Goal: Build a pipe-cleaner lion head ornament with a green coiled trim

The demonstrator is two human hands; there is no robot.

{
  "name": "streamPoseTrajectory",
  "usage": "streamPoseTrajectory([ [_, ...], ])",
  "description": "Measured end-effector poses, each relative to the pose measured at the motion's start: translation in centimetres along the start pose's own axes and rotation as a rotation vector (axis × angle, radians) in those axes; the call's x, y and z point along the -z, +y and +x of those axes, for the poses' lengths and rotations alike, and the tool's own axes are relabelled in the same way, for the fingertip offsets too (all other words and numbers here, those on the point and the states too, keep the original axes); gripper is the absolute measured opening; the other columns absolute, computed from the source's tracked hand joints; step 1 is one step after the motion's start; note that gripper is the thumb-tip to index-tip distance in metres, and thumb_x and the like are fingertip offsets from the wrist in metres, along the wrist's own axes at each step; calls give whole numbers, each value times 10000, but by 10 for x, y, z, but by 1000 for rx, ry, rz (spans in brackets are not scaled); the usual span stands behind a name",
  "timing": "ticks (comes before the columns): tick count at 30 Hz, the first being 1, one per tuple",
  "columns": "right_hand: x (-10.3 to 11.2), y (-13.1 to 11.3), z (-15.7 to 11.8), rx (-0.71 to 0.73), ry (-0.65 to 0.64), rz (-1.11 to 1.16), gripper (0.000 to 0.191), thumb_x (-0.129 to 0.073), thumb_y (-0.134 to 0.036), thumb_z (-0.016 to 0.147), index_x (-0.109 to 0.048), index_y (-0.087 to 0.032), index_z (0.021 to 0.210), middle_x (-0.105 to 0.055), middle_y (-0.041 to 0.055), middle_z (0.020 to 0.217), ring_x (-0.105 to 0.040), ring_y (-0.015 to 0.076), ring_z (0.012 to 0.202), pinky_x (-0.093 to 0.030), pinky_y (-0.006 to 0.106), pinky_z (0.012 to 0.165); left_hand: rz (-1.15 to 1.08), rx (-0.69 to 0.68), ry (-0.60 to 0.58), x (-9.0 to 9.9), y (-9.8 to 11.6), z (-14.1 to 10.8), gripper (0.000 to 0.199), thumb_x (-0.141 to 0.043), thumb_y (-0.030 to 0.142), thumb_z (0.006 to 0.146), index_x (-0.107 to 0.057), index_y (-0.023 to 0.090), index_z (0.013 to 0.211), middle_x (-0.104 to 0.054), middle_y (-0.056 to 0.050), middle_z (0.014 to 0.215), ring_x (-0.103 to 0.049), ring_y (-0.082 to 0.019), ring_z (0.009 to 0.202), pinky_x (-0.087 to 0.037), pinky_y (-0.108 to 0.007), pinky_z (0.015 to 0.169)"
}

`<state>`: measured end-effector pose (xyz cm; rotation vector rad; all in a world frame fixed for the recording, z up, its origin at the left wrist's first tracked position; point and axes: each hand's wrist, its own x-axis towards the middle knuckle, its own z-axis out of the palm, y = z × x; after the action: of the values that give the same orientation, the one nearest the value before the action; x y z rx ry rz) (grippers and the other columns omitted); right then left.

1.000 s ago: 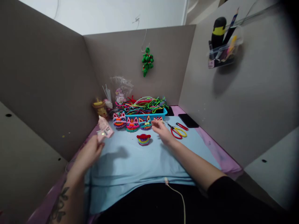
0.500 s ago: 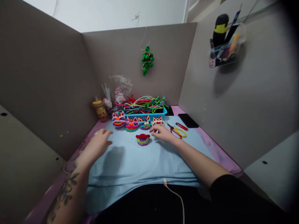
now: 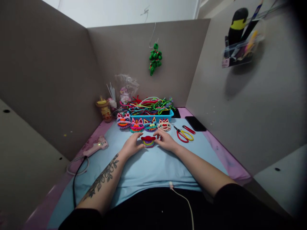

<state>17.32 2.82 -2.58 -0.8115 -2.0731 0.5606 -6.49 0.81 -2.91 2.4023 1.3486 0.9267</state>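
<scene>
A small rainbow-striped pipe-cleaner piece with a red top (image 3: 148, 141) lies on the blue cloth, between my two hands. On its left side my left hand (image 3: 132, 144) is curved, thumb and fingers apart, with the thumb tip close to the piece's edge. My right hand (image 3: 165, 140) is at the other side, fingers bent and spread, its tips at the red edge; whether they press on it I cannot tell. Behind stand several finished fuzzy lion heads, among them a pink one (image 3: 137, 125), a blue one (image 3: 150, 124) and a white one (image 3: 164, 125).
A blue basket (image 3: 171, 115) of coloured pipe cleaners stands at the back. To the right lie scissors (image 3: 184, 135), a red cutter (image 3: 189, 129) and a phone (image 3: 195, 123). A pink glue gun (image 3: 97, 146) with its cord lies left, below a yellow-lidded cup (image 3: 105, 110).
My left hand has moved right and inward to the striped piece, uncovering the glue gun. My right hand has stayed beside the piece, now closer to its edge. The view has shifted slightly.
</scene>
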Motion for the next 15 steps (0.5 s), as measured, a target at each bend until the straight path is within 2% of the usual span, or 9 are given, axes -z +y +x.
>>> streamPoseTrajectory([
  [15, -10, 7, 2, 18, 31, -51, 151, -522, -113, 781, -608, -202, 868, -589, 33, 837, -540, 156, 762, -440, 279, 678, 169, -119, 14, 0, 24, 1, 175, -601, 215, 776, -576, 190, 948, -629, -61, 945, -599, -193, 874, -491, -317, 769],
])
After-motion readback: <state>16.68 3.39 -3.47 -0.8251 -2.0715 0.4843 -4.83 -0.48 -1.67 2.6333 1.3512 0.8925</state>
